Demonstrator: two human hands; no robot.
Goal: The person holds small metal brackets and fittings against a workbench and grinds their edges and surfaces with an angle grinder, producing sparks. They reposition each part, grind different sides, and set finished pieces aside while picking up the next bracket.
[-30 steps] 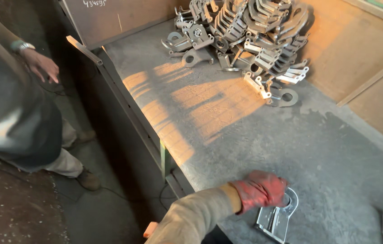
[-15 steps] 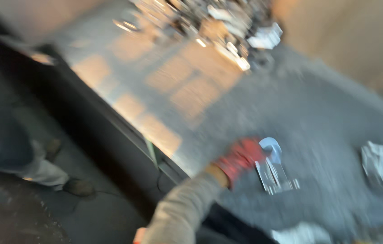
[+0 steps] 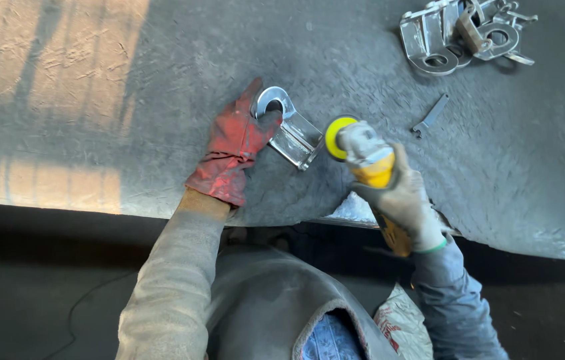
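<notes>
Wrench (image 3: 430,115), bracket pile (image 3: 459,37), grey worktable (image 3: 162,80)

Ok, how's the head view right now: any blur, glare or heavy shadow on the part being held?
Head view: sharp, no motion blur. Warm sunlight patches fall on the table at left; the metal bracket under the left hand sits in even shade, with a mild glint on its ring. The grinder in the right hand is clear. The floor below is dark.

A shiny steel bracket with a round eye (image 3: 287,127) lies flat on the grey table (image 3: 162,100); a yellow-bodied angle grinder's yellow disc (image 3: 336,135) is just beside it.
</notes>
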